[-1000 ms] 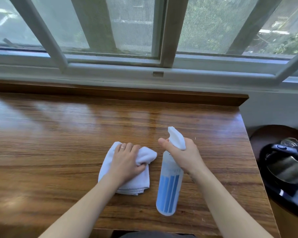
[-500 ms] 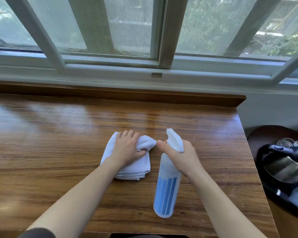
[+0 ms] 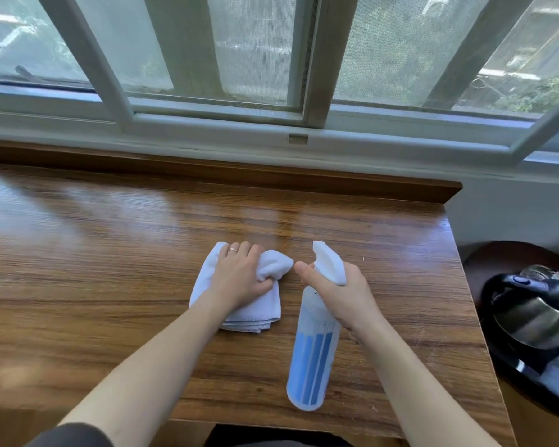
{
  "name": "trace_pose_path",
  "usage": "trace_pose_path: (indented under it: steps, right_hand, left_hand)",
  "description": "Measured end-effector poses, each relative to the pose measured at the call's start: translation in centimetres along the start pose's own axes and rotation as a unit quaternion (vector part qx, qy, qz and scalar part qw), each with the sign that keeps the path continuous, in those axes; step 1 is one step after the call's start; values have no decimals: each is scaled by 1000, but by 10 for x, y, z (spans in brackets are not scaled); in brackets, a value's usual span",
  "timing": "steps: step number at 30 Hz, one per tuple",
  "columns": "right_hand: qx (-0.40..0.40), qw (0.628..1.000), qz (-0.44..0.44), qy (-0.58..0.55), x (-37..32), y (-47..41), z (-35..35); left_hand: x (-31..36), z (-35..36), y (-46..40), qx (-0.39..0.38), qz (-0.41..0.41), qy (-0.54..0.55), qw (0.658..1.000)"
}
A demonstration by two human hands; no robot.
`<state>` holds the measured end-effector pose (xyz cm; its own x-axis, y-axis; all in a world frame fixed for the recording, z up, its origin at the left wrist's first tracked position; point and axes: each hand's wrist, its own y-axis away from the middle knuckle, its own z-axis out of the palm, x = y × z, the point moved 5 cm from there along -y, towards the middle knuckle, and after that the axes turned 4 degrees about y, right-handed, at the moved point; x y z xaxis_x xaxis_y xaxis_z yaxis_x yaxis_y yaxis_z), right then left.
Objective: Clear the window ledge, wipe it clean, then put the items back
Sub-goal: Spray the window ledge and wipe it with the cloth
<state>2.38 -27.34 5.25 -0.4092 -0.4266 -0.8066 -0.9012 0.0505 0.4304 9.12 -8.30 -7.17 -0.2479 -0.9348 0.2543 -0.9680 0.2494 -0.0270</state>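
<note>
Left hand (image 3: pixel 239 279) still bunches cloth (image 3: pixel 255 314); right hand (image 3: pixel 339 295) keeps gripping spray bottle (image 3: pixel 313 359), little changed.

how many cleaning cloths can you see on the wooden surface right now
1. The white cloth lies folded on the wooden surface, gripped by the left hand, left of the spray bottle.
</note>
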Motion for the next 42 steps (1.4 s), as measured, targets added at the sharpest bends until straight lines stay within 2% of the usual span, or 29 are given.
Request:
trace_pose_path:
  steps: [9, 14, 26, 42]
  right_hand:
    - [-28, 999, -24, 35, 2, 8, -2]
    - [-45, 998, -37, 31, 4, 13, -1]
    - [-15, 999, -39, 28, 12, 48, -2]
    - [49, 999, 2, 8, 29, 111, 30]
  left_hand:
    - [12, 7, 75, 55, -4, 21, 998]
    - [17, 4, 83, 72, -14, 19, 997]
    - [5, 1, 30, -26, -40, -14, 999]
    - [14, -2, 131, 20, 30, 16, 999]
